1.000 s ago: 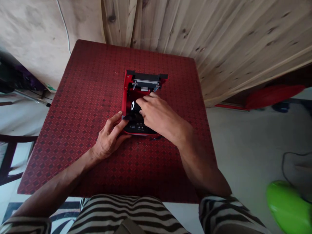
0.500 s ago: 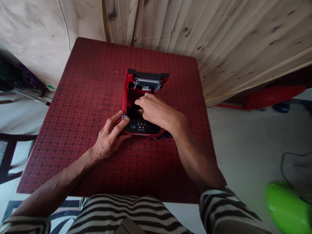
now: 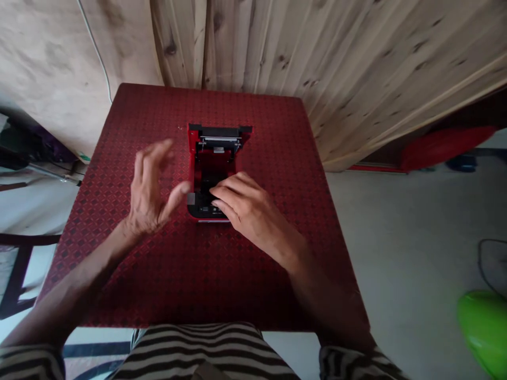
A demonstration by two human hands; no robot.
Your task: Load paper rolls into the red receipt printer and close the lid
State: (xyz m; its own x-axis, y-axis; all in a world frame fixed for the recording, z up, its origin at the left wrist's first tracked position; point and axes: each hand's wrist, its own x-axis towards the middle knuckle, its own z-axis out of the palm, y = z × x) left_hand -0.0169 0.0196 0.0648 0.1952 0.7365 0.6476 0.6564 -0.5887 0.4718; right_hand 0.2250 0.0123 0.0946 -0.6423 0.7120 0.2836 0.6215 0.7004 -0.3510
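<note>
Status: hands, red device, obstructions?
Left hand open, empty. Right hand at red device, lid raised. Right hand hides part of front panel.

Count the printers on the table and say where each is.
1: the red-and-black printer, lid up, near the middle of the patterned table. The left forearm and right forearm hide some of the tabletop.

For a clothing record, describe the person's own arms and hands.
The left sleeve and right sleeve have dark and pale stripes, like the shirt, leaving both forearms bare. The left hand and right hand wear no gloves; no watch shows.
</note>
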